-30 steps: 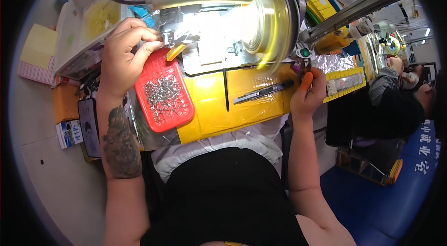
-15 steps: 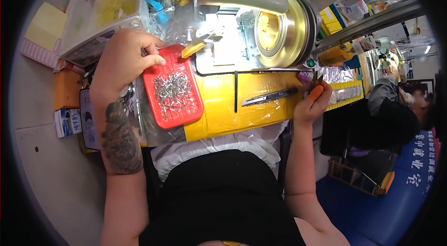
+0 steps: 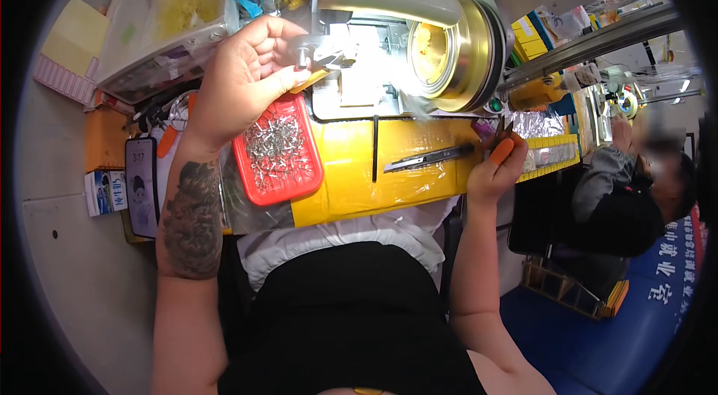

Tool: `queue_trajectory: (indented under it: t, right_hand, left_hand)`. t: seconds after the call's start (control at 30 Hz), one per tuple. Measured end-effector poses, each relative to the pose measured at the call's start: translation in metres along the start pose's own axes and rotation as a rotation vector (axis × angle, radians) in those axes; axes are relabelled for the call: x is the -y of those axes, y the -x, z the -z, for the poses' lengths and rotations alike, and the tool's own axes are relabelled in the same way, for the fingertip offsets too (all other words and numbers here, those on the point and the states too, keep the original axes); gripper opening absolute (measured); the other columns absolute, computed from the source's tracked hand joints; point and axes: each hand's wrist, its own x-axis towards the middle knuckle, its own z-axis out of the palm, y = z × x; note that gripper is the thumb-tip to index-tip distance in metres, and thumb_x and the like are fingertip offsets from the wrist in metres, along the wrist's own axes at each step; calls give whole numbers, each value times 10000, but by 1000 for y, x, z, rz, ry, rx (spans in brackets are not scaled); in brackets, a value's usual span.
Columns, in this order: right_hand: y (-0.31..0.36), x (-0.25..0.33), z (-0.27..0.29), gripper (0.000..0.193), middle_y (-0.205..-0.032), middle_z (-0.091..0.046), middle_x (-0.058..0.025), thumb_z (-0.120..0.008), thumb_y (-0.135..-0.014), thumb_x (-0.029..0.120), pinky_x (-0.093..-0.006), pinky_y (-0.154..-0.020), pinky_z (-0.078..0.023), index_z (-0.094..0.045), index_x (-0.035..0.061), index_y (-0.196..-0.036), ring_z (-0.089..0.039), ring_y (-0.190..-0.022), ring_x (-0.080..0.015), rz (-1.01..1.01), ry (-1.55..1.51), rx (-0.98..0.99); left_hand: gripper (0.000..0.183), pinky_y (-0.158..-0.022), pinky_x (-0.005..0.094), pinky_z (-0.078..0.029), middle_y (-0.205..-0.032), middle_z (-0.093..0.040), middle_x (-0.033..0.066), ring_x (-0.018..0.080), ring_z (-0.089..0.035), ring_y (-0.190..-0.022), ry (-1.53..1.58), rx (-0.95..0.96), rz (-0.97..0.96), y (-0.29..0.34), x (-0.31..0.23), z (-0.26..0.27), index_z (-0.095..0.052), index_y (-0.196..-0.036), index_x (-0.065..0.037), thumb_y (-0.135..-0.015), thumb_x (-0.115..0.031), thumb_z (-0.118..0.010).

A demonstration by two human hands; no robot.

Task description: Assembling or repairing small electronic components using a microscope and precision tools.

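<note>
My left hand [image 3: 254, 73] is raised beside the lit machine, just beyond a red tray [image 3: 308, 184] of small shiny metal pins [image 3: 277, 142]. Its thumb and fingers close around a small metal piece, next to a yellow-tipped part [image 3: 318, 81]; glare and the fingers hide what exactly is gripped. At the right end of the yellow-covered bench, my right hand [image 3: 495, 172] is closed on a dark two-pointed tool [image 3: 502, 133], its points upward. One of its fingers wears an orange finger cot [image 3: 501, 151]. A utility knife [image 3: 428, 159] lies left of that hand.
A lamp with a pale handle and brass-coloured round housing [image 3: 471, 59] stands over the machine base. On the left are a white bin [image 3: 112, 59] with yellow bits and a phone [image 3: 141, 186]. Another person [image 3: 628, 193] sits at the far right.
My left hand has left the red tray, moving up and right to the yellow-tipped part with its fingers turned inward. My right hand keeps the dark tool in nearly the same place.
</note>
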Motion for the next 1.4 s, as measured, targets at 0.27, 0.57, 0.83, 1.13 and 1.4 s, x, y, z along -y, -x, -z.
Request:
queue_trajectory:
  t: [0.27, 0.57, 0.83, 1.13, 1.4]
  right_hand:
    - [4, -6, 0, 211, -936, -565, -29, -461, -1097, 207, -228, -716, -467, -525, 7, -1112, -526, -803, -92, -55, -83, -37]
    - [2, -2, -2, 215, -892, -594, -55, -554, -1046, 160, -222, -643, -428, -537, -52, -1070, -511, -741, -84, -15, -176, -80]
    - [4, -7, 2, 216, -916, -602, -58, -572, -1036, 152, -222, -681, -455, -534, -55, -1086, -543, -782, -92, -21, -192, -51]
    - [3, -3, 1, 214, -914, -610, -62, -579, -1028, 147, -226, -707, -467, -537, -54, -1090, -555, -800, -91, -2, -180, -50]
    - [5, -5, 3, 212, -926, -613, -63, -581, -1027, 142, -226, -717, -471, -539, -55, -1095, -561, -809, -95, -25, -185, -57]
  left_hand:
    - [116, -609, 214, -423, -677, -595, -8, 24, -518, -626, -283, -206, -203, 2, 17, -2, -609, -1014, 19, -912, 61, -645]
    - [134, -515, 217, -278, -602, -405, -61, 7, -342, -561, -441, -249, -296, 4, 14, -7, -607, -983, 12, -885, 99, -635]
    - [147, -519, 207, -275, -607, -409, -63, 0, -333, -559, -392, -252, -281, 5, 15, -9, -605, -1007, 13, -895, 109, -614]
    - [136, -521, 203, -284, -608, -428, -62, -4, -346, -562, -411, -264, -288, 5, 11, -11, -606, -1012, 16, -905, 100, -614]
    - [125, -525, 194, -281, -610, -437, -60, -8, -352, -568, -383, -255, -284, 6, 11, -14, -596, -992, 18, -911, 113, -599]
